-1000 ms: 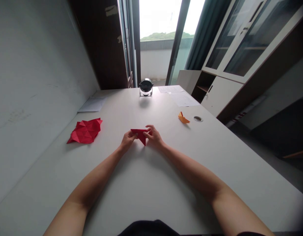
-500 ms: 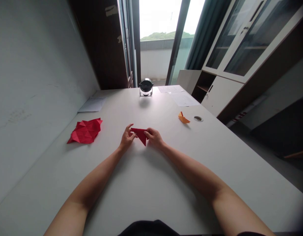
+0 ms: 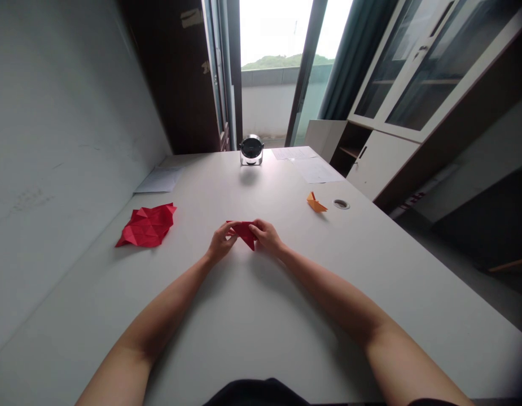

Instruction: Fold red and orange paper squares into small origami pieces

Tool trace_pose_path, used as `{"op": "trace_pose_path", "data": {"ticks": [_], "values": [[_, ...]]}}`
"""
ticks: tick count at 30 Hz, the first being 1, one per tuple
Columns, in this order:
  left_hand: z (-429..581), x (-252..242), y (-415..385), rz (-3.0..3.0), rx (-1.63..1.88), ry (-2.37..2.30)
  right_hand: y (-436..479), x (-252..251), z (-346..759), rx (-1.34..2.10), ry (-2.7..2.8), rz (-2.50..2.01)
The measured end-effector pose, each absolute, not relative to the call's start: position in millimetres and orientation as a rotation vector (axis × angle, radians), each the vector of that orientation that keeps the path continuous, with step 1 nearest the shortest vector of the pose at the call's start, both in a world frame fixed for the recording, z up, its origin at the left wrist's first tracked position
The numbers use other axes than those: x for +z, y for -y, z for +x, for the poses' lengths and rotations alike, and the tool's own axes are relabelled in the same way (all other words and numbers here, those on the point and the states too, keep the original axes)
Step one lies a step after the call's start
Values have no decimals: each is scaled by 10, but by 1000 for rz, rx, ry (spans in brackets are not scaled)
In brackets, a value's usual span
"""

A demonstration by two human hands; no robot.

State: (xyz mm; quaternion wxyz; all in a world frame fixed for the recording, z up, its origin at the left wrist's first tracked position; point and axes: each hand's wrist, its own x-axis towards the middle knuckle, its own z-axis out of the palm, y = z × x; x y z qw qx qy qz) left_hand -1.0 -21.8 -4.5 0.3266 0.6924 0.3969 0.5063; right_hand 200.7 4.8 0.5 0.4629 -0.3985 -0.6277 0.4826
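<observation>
Between my hands, over the middle of the white table (image 3: 244, 316), is a folded piece of red paper (image 3: 246, 233), triangular with one point toward me. My left hand (image 3: 221, 241) holds its left corner, the index finger bent over the top edge and the thumb below. On the right side, my right hand (image 3: 266, 234) pinches the paper between thumb and fingers. Parts of the paper behind the fingers are hidden. To the left lies a larger creased sheet of red paper (image 3: 148, 225). A small orange folded-paper figure (image 3: 316, 203) sits to the right.
A round black device on a metal stand (image 3: 251, 149) stands at the far end. White papers (image 3: 316, 170) lie at the back right, another sheet (image 3: 159, 180) at the back left. A cable hole (image 3: 341, 204) is near the right edge. A wall (image 3: 53, 169) borders the left.
My left index finger, raised before, has come down over the paper's top left edge. The red paper has tilted slightly, its lower point shifting a little right. My right hand stays nearly in place.
</observation>
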Motion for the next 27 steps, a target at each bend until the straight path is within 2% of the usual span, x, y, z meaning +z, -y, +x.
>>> {"op": "trace_pose_path", "data": {"ticks": [14,27], "values": [[-1,24,256,1737,1360,-1127,-19,67,2013,1204,1584,-999],[-28,60,231,1641,1481,-1228,14,73,2000,1356,1558,-891]]}}
